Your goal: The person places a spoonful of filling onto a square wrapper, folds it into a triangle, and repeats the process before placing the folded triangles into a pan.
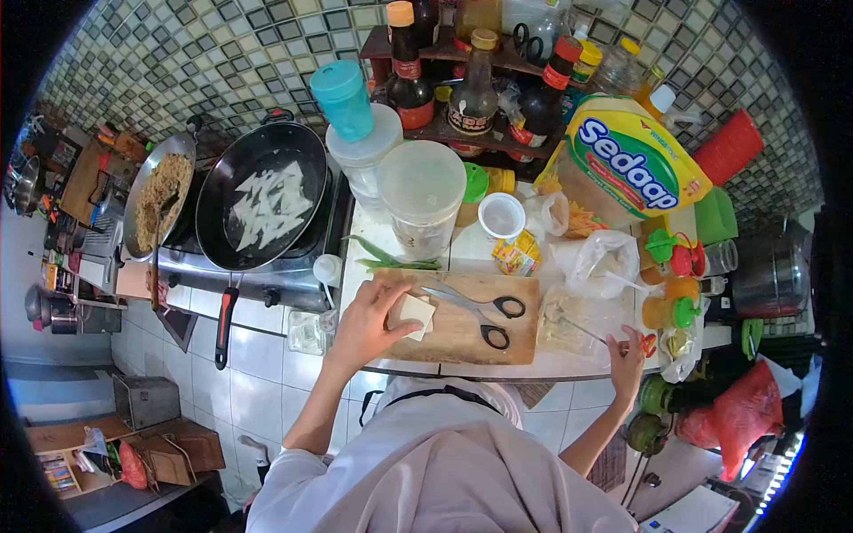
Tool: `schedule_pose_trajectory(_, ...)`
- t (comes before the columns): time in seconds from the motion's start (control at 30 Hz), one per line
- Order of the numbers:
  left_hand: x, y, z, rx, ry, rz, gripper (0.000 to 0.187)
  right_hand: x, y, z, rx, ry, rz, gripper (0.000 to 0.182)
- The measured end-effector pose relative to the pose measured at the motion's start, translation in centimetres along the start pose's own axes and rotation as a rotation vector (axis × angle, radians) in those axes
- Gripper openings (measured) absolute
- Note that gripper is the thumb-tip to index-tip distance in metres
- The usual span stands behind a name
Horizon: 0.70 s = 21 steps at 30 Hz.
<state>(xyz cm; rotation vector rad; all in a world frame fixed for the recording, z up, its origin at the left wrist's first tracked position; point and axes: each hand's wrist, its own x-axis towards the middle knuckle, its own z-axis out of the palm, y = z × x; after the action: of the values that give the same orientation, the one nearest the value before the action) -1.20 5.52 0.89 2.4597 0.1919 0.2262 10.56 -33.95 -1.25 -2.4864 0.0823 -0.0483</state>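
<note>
My left hand [375, 322] has its thumb and fingers around a small stack of pale square sheets [414, 316] on the wooden cutting board [453, 348]. Black-handled scissors [480, 313] lie on the board just right of the sheets, blades toward my left hand. At the right, my right hand [626, 357] pinches the end of a thin metal utensil [582, 328]. Its other end rests in a clear container [564, 338] with pale contents. Green chillies or beans [391, 256] lie behind the board.
On the stove at the left are a black pan [267, 209] with white strips and a pan of brown food [164, 200]. Behind the board stand lidded tubs [421, 191], a white cup [502, 216], a yellow Sedaap bag [626, 160] and bottles [474, 98]. Jars [671, 311] stand at the right.
</note>
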Motion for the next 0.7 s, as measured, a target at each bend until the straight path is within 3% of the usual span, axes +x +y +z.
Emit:
schedule_pose_trajectory(0.07,0.1,0.1,-0.1,-0.007,-0.022,0.007,0.044,0.3,0.2,-0.4,-0.107,-0.121,0.026,0.037)
schedule_pose_trajectory(0.27,0.0,0.2,0.1,-0.014,0.022,0.105,0.044,0.8,0.2,-0.3,0.068,0.039,0.038,0.039)
schedule_pose_trajectory(0.43,-0.3,0.1,0.2,0.069,0.031,0.126,0.041,1.3,0.4,0.2,0.17,-0.05,0.118,0.041)
schedule_pose_trajectory(0.7,0.1,-0.1,-0.1,0.1,0.125,0.204,0.02,0.9,-2.6,-0.6,0.105,0.048,0.094,0.042)
